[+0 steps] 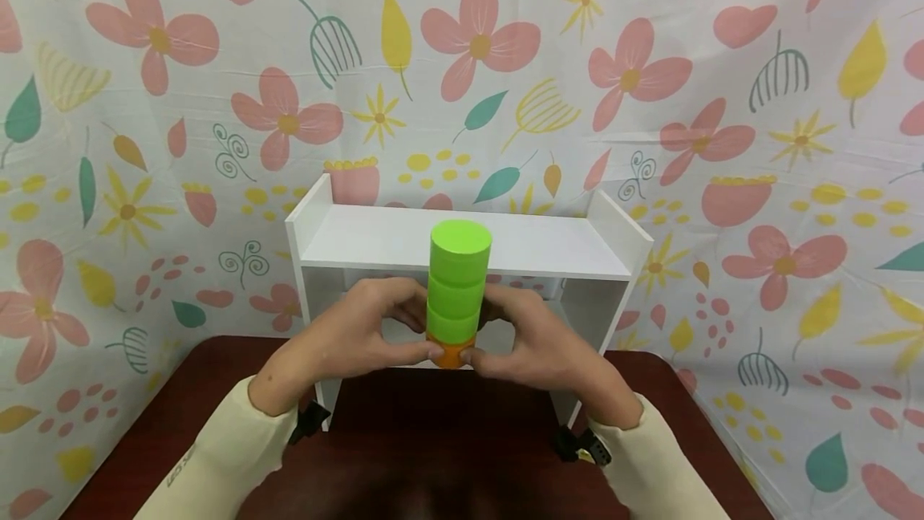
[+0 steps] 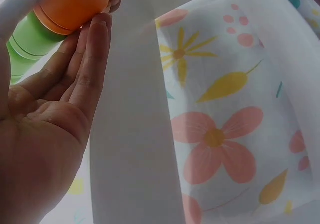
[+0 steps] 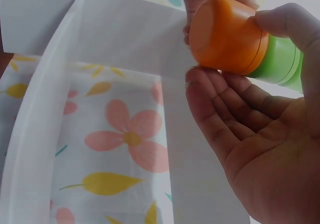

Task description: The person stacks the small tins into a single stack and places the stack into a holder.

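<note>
A stack of green cups with an orange cup at the bottom is held up in front of the white shelf. My left hand grips the stack from the left, its thumb on the orange cup. From the other side my right hand grips it too, thumb also at the orange part. In the left wrist view the orange cup shows its underside, with fingers behind it. The right wrist view has the orange cup between thumb and fingertips, the green one beyond.
Behind the hands stands a white shelf unit with raised side panels, on a dark red-brown table. A cloth with flowers and leaves hangs behind and on both sides. Black wrist straps sit at the sleeves.
</note>
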Tool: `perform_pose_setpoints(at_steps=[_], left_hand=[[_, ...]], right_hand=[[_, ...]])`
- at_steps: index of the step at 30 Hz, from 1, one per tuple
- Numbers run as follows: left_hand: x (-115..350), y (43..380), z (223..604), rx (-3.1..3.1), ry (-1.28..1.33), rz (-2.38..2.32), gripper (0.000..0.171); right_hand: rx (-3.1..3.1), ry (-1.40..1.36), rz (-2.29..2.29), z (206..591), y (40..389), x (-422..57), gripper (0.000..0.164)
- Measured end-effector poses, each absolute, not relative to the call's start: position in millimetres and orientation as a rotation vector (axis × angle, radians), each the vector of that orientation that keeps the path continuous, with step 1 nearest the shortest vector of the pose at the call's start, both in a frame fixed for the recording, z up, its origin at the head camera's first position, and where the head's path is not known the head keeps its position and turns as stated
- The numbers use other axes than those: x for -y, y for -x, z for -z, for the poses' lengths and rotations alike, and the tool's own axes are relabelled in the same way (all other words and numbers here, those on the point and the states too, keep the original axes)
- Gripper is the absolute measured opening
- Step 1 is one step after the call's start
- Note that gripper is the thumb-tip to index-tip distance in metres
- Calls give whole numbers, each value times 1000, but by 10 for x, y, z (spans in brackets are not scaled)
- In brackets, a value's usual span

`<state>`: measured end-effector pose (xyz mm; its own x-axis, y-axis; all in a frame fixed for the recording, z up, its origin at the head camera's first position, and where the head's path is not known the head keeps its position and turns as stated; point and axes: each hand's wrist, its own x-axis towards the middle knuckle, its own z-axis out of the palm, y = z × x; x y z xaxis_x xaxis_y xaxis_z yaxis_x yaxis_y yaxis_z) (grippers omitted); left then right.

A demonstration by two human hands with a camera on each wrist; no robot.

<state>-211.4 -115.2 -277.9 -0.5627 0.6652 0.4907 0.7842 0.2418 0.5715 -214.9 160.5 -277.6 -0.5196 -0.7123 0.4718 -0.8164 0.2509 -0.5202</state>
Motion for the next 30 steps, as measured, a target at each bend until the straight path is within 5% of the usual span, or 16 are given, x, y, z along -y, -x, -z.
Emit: perform_pose_setpoints(at_steps=[30], left_hand=[[1110, 2180, 2390, 2305, 1430, 1313, 36]], right_hand=[[2359, -1462, -1158, 2362, 2182, -1620, 48]])
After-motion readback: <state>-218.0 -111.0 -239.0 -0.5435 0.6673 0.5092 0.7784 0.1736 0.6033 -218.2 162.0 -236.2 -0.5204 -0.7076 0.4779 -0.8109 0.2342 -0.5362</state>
